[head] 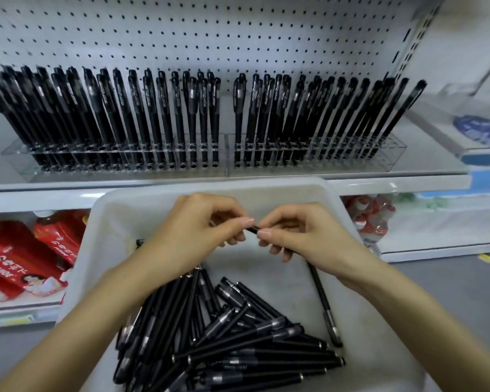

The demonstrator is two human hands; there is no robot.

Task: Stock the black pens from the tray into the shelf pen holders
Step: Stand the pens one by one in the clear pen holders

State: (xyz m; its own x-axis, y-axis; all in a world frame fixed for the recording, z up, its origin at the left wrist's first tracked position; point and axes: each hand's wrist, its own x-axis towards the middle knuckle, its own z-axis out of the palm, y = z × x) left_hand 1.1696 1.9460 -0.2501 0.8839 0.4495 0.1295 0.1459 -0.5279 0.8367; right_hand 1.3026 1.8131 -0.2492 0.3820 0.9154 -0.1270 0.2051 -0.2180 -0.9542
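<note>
Nearest us, loose black capped pens (238, 349) lie heaped in the white plastic tray (102, 210). Above the heap our left hand (193, 230) and right hand (303, 236) meet, both pinching one black pen (253, 229) at the fingertips (only a short piece shows). Beyond, on the white metal shelf (351, 185), two clear acrylic pen holders (391, 154) stand side by side, full of upright black pens (164, 108), before the white pegboard (210, 38).
</note>
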